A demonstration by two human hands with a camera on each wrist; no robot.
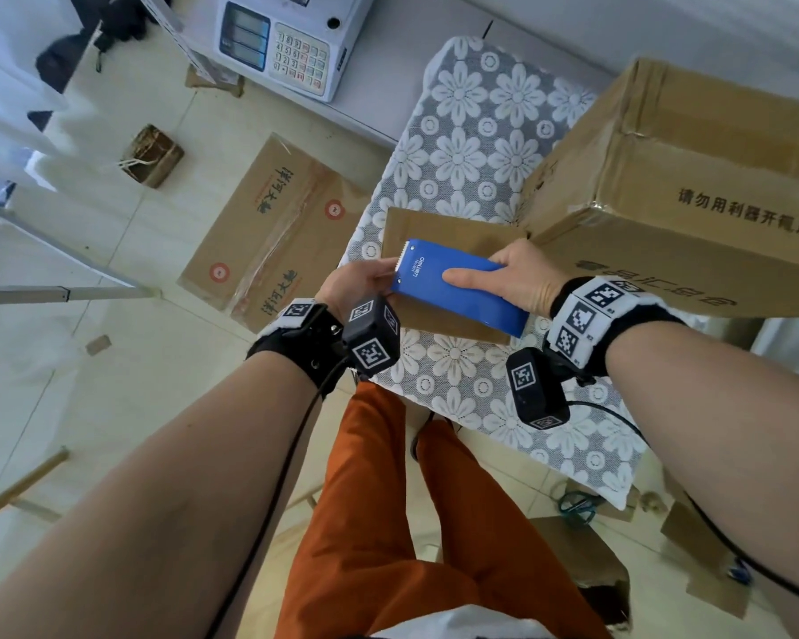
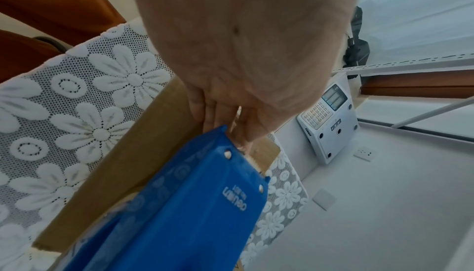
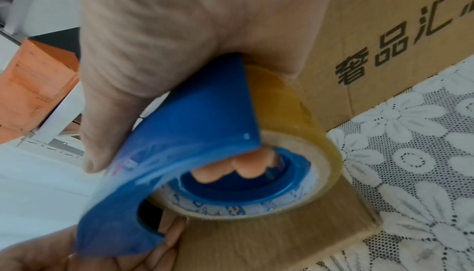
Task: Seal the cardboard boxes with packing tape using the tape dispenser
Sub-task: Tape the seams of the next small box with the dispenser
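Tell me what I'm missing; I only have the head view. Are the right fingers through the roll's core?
Observer: Yes. In the right wrist view, right hand fingertips show inside the blue core of the tape roll.
Operator: What is the left hand doing?
Observer: The left hand pinches at the serrated end of the tape dispenser.
Operator: What lies under the roll?
Observer: The flat cardboard box, on the lace tablecloth.

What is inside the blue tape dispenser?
A roll of clear tape sits inside the dispenser; right hand fingers curl through its core. The head view hides the roll.
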